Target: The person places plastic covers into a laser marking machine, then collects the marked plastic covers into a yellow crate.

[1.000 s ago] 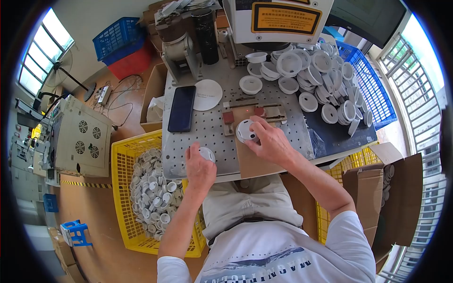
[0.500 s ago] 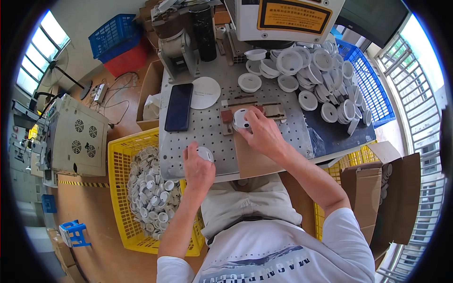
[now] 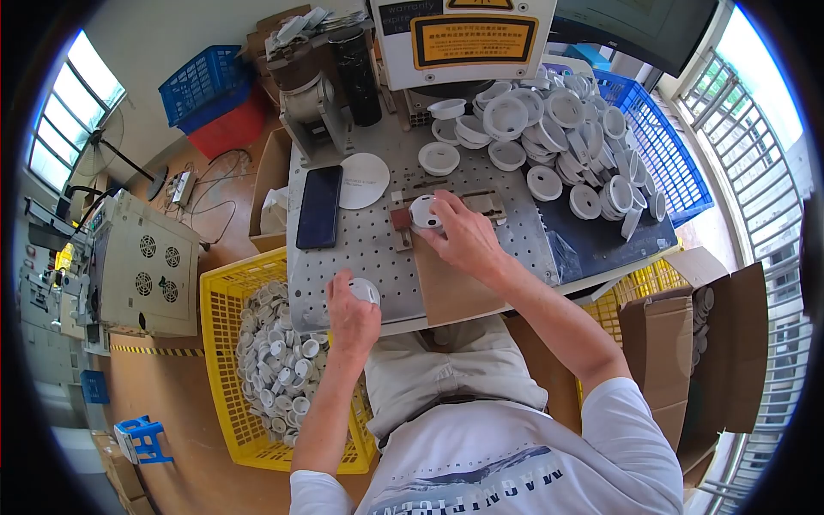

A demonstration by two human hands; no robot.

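Observation:
Near the front left edge of the perforated metal table, my left hand is closed on a round white plastic lid. My right hand reaches to the middle of the table, its fingers gripping another white lid with small dark holes. That second lid sits at a small fixture of metal strips, beside a reddish block. Whether it rests fully on the fixture is hidden by my fingers. A brown cardboard sheet lies beneath my right wrist.
A heap of white lids covers the back right, below a machine housing. A phone and white disc lie left. A yellow basket full of lids stands on the floor; an open carton stands right.
The view has shifted slightly, so the table items appear a little further left. Both hands keep hold of their lids, with little visible movement relative to the table.

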